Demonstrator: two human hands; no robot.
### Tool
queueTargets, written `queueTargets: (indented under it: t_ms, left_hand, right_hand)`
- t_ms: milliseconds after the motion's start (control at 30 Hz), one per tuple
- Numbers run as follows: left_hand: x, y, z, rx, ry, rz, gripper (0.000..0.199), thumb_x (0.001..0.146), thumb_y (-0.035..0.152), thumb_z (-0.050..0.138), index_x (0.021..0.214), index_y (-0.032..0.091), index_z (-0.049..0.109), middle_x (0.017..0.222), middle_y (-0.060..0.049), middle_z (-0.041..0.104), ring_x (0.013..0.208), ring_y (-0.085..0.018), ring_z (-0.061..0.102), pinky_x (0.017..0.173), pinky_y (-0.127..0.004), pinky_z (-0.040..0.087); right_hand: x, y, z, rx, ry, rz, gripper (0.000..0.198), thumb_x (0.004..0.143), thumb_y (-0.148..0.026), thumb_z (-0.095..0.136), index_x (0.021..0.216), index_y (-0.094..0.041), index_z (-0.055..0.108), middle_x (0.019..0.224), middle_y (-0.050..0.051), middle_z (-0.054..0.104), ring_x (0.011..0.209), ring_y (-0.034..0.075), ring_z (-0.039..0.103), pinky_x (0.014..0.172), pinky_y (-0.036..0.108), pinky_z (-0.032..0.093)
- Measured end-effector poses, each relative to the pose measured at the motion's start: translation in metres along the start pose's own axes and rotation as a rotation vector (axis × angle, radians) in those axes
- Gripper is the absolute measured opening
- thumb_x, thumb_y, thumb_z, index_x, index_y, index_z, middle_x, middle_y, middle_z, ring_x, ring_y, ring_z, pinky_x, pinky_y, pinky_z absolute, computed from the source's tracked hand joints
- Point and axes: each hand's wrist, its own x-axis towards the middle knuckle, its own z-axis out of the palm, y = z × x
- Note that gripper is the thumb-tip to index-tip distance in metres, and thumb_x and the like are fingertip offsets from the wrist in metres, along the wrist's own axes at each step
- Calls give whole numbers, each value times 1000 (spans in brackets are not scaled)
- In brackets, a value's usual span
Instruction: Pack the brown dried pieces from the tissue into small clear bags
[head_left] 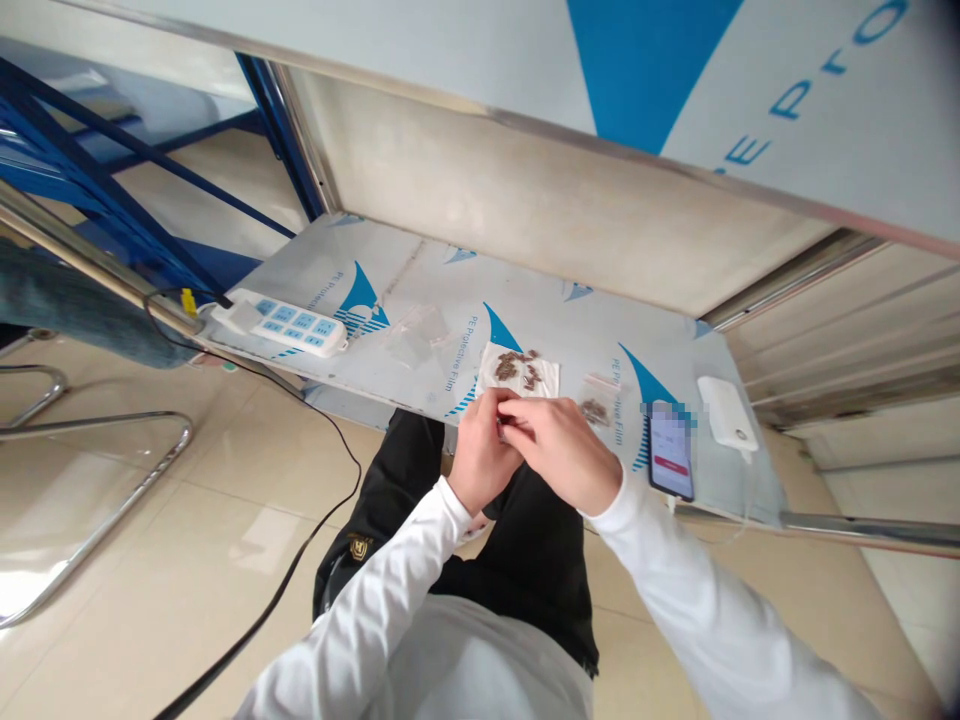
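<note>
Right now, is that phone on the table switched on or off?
On. The phone lies flat, its lit screen showing a red bar, beside the white power bank.

We see a sheet-metal counter point(420, 270) covered in a smooth, faintly glossy white protective film printed with blue marks; its front edge shows bare brushed metal. On it lies a matt white paper sheet point(491, 372) carrying rough, dry brown bits point(517, 367). Beside it we make out thin, clear plastic bags point(416, 333), shiny and crinkled. The white plastic power strip point(281, 324) looks smooth and satin, as does the white plastic power bank point(726, 413). The black phone point(670, 452) has a glossy glass screen. Our sleeves point(390, 590) are soft white cloth, matt. The beige floor tiles point(217, 520) shine, and the chrome tube chair frame point(112, 500) is polished.
</note>
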Motion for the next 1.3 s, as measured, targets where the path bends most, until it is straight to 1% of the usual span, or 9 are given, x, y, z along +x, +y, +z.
queueTargets:
  t_ms: [267, 367, 500, 600, 667, 767, 967, 1167, 1300]
  left_hand:
    - [-16, -10, 3, -47, -4, -50, 27, 71, 6, 56, 93, 21, 53, 88, -2, 65, 84, -18, 63, 75, -29, 47]
    - [-20, -16, 3, -39, 0, -47, 29, 70, 7, 58, 94, 21, 53, 88, -2, 65, 84, -18, 63, 75, -29, 47]
    - [-22, -25, 3, 5, -9, -44, 24, 70, 9, 59, 90, 21, 52, 85, -1, 64, 79, -17, 62, 72, -28, 47]
    - [-21, -29, 4, 5, -11, -51, 23, 71, 13, 61, 90, 20, 52, 85, -1, 64, 77, -16, 62, 70, -27, 47]
    - [-20, -31, 5, 2, 18, -54, 22, 73, 17, 63, 92, 20, 51, 82, 0, 63, 75, -15, 62, 70, -26, 47]
    - [-18, -32, 4, 8, 74, -50, 23, 75, 24, 64, 94, 20, 52, 74, 3, 60, 70, -13, 61, 71, -25, 47]
    - [-18, -32, -1, 7, 83, -38, 23, 75, 26, 65, 94, 20, 53, 78, 1, 61, 73, -13, 61, 73, -25, 48]
    - [-19, -37, -4, -2, 56, -13, 26, 74, 26, 65, 95, 20, 52, 77, 2, 60, 71, -12, 61, 72, -25, 49]
    - [-18, -37, -3, 5, 52, -8, 29, 72, 25, 66, 96, 21, 50, 73, 4, 56, 64, -10, 57, 68, -24, 48]
  right_hand:
    - [-22, 11, 40, 9, 143, -110, 23, 85, -6, 47, 93, -16, 67, 94, 11, 68, 87, 22, 65, 76, 33, 52]
    - [-23, 18, 45, 331, 137, -50, 22, 86, -11, 50, 92, -20, 69, 99, 8, 70, 93, 21, 66, 85, 34, 52]
    - [-18, 25, 44, 864, 46, 188, 11, 78, -22, 65, 87, -18, 70, 87, 6, 73, 81, 19, 70, 79, 32, 55]
    - [-13, 35, 46, 1016, -12, 204, 17, 75, -30, 68, 86, -17, 69, 84, 6, 73, 79, 19, 69, 78, 33, 55]
    - [-6, 54, 53, 914, 78, 211, 23, 79, -35, 63, 91, -16, 69, 85, 6, 72, 77, 18, 68, 74, 32, 54]
    - [13, 102, 72, 416, 338, 366, 27, 84, -34, 54, 96, -15, 69, 84, 7, 70, 72, 17, 64, 71, 32, 52]
    - [41, 173, 111, 160, 338, 394, 15, 77, -17, 59, 83, -16, 73, 95, 11, 62, 93, 23, 56, 89, 38, 43]
    - [42, 170, 109, 104, 331, 348, 11, 78, -18, 60, 77, -18, 71, 91, 9, 58, 92, 23, 53, 84, 36, 44]
    - [15, 119, 76, 200, 444, 263, 15, 82, -29, 60, 85, -17, 68, 84, 5, 56, 66, 15, 51, 67, 30, 46]
